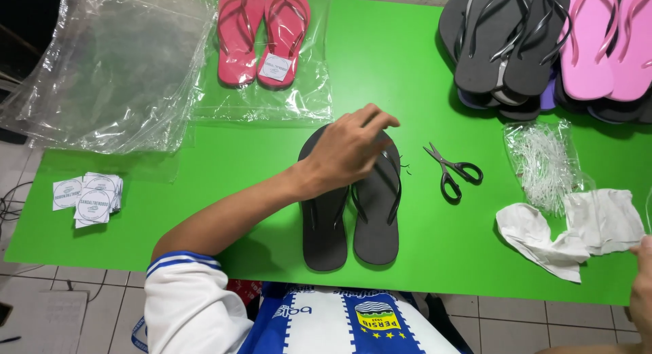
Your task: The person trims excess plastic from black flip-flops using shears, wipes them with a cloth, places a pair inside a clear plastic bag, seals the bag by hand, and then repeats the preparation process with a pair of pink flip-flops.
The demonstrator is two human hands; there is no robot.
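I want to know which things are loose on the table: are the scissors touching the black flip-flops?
Apart. The head view shows bare green table between the scissors and the black flip-flops.

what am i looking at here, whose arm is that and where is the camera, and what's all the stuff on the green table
The camera sits on a person's head and looks down, so the arms are that person's own. There is no machine, only two bare hands. The left hand rests on the upper end of a pair of dark grey flip-flops lying side by side on the green table; whether it grips a strap cannot be told. The right hand shows only at the picture's edge, touching a white cloth.

Also on the table: black-handled scissors, a clear bag of thin white plastic ties, a pair of red flip-flops on clear plastic bags, a small stack of round-printed paper labels, and a heap of grey, pink and purple flip-flops.
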